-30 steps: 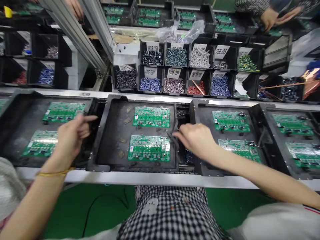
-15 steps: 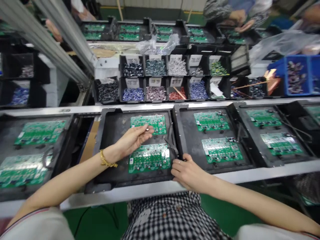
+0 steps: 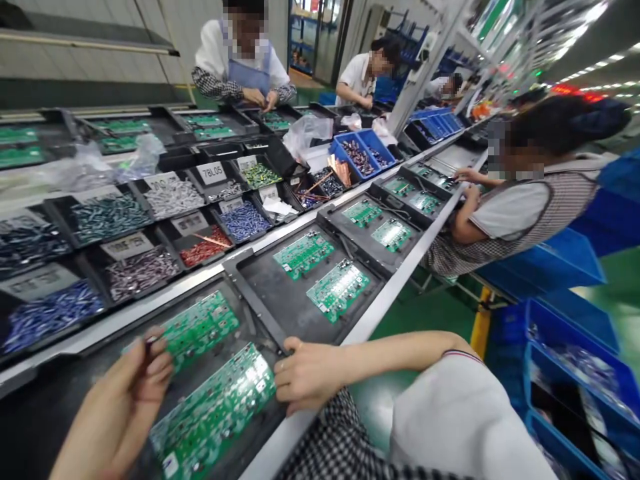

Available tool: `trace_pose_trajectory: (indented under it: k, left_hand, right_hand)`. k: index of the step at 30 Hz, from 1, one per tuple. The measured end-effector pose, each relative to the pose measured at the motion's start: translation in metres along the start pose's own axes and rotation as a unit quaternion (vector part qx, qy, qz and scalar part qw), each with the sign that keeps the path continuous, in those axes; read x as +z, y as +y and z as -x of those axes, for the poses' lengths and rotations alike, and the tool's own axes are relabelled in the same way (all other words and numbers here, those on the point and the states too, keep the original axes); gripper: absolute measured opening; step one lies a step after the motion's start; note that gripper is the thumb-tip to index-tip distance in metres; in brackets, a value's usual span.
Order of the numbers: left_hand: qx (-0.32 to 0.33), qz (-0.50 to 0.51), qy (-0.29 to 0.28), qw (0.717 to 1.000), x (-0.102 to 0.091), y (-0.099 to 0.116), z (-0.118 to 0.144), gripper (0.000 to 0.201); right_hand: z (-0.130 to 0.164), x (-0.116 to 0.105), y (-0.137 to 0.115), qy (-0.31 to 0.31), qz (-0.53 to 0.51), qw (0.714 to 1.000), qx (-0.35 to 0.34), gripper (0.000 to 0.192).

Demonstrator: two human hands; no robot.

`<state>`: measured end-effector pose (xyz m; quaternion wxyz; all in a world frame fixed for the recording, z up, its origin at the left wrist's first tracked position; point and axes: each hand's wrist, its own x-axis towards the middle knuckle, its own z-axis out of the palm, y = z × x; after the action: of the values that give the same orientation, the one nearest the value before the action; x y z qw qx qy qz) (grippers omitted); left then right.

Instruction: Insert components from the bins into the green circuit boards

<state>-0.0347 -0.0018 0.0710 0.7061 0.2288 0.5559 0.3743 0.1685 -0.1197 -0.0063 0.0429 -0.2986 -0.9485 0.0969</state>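
1. your left hand (image 3: 125, 407) is raised above the near-left corner of the black tray (image 3: 235, 333), thumb and fingertips pinched together on a small dark component (image 3: 150, 339); what kind of part it is cannot be told.
2. your right hand (image 3: 307, 373) rests at the tray's right edge, fingers curled and pressed together against the rim, touching the corner of the near circuit board (image 3: 215, 413).
3. that near circuit board lies flat in the tray along its front edge; a second board (image 3: 200, 327) lies just behind it, toward the tray's back edge, right beside your left fingertips.
4. the next tray (image 3: 280, 300) sits just beside yours to the right along the worktop (image 3: 380, 300), holding two more green boards.
5. along the back edge of the worktop stand black bins (image 3: 135, 267) of small parts, some blue, red and silver, with paper labels, one reading 78l05.
6. a seated person (image 3: 520, 200) works at a tray farther right along the line; two more people stand across, behind the bins.
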Motion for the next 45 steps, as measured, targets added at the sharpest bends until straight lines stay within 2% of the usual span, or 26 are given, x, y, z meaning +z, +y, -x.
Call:
trace_pose_trajectory:
  k: [3,6,7,9,10,11,13,16,19,21,23,25,26,27,29,30,31,32,33,37,40,41,43,44,45]
  left_hand:
    - [-0.002,0.039,-0.019,0.999,0.015,-0.016,0.0,0.02]
    - [-0.031,0.044,-0.101,0.993,0.022,-0.034,0.0,0.012]
    - [-0.045,0.041,-0.134,0.989,0.022,-0.04,0.0,0.012]
    - [-0.063,0.033,-0.187,0.98,0.022,-0.048,-0.001,0.019]
    - [-0.065,0.03,-0.201,0.977,0.021,-0.051,-0.003,0.022]
    - [-0.062,0.029,-0.208,0.976,0.02,-0.054,-0.004,0.025]
    - [-0.045,0.028,-0.208,0.977,0.016,-0.058,-0.005,0.027]
    - [-0.015,0.016,-0.207,0.978,0.006,-0.061,-0.005,0.03]
    - [0.002,-0.075,-0.246,0.966,-0.011,-0.047,-0.015,0.035]
    - [0.008,-0.2,-0.298,0.933,-0.022,-0.025,-0.036,0.034]
    - [0.083,-0.329,-0.294,0.893,-0.029,0.005,-0.072,0.03]
    - [0.279,-0.404,-0.157,0.857,-0.031,0.035,-0.117,0.027]
    - [0.358,-0.434,-0.094,0.821,-0.029,0.046,-0.14,0.027]
    - [0.411,-0.481,-0.056,0.772,-0.026,0.055,-0.161,0.026]
    - [0.454,-0.58,-0.048,0.674,-0.017,0.063,-0.196,0.024]
    - [0.457,-0.617,-0.054,0.639,-0.012,0.063,-0.208,0.024]
    - [0.45,-0.643,-0.06,0.617,-0.008,0.062,-0.217,0.025]
    - [0.436,-0.654,-0.063,0.615,-0.005,0.061,-0.223,0.026]
    - [0.418,-0.653,-0.064,0.628,-0.003,0.059,-0.227,0.026]
    - [0.361,-0.593,-0.06,0.717,-0.005,0.065,-0.232,0.019]
    - [0.368,-0.545,-0.031,0.753,-0.004,0.073,-0.232,0.02]
    - [0.362,-0.508,-0.022,0.782,-0.002,0.075,-0.232,0.023]
    - [0.314,-0.372,-0.026,0.873,0.003,0.079,-0.233,0.026]
    - [0.273,-0.277,-0.045,0.92,0.005,0.08,-0.234,0.026]
    - [0.226,-0.175,-0.073,0.955,0.006,0.082,-0.235,0.026]
  right_hand:
    - [0.012,-0.004,0.004,-0.01,-0.018,0.999,0.036,0.04]
    - [0.01,-0.02,0.008,0.005,-0.058,0.991,0.12,0.044]
    - [0.006,-0.027,0.01,0.046,-0.077,0.982,0.164,0.041]
    - [-0.007,-0.043,0.018,0.178,-0.111,0.943,0.26,0.03]
    - [-0.015,-0.049,0.023,0.227,-0.127,0.921,0.289,0.028]
    - [-0.024,-0.054,0.027,0.249,-0.145,0.909,0.301,0.024]
    - [-0.043,-0.058,0.035,0.253,-0.168,0.908,0.289,0.018]
    - [-0.063,-0.059,0.039,0.224,-0.158,0.93,0.243,0.013]
    - [-0.073,-0.062,0.041,0.208,-0.133,0.946,0.209,0.013]
    - [-0.079,-0.067,0.047,0.21,-0.129,0.949,0.197,0.013]
    - [-0.089,-0.069,0.057,0.213,-0.128,0.948,0.2,0.015]
    - [-0.106,-0.064,0.068,0.19,-0.133,0.95,0.207,0.016]
    - [-0.116,-0.058,0.074,0.167,-0.141,0.954,0.206,0.016]
    - [-0.128,-0.051,0.078,0.138,-0.151,0.958,0.202,0.015]
    - [-0.15,-0.036,0.083,0.08,-0.167,0.965,0.188,0.013]
    - [-0.16,-0.028,0.084,0.057,-0.17,0.967,0.181,0.012]
    - [-0.168,-0.022,0.085,0.041,-0.169,0.969,0.176,0.011]
    - [-0.174,-0.016,0.085,0.029,-0.167,0.97,0.171,0.011]
    - [-0.179,-0.012,0.085,0.021,-0.165,0.972,0.168,0.012]
    - [-0.188,-0.005,0.086,-0.001,-0.157,0.975,0.157,0.013]
    - [-0.191,-0.005,0.086,-0.011,-0.141,0.978,0.154,0.014]
    - [-0.191,-0.005,0.086,-0.015,-0.135,0.979,0.152,0.014]
    - [-0.192,-0.007,0.087,-0.022,-0.121,0.982,0.146,0.015]
    - [-0.192,-0.008,0.086,-0.027,-0.112,0.983,0.141,0.015]
    - [-0.192,-0.008,0.085,-0.031,-0.101,0.985,0.136,0.015]
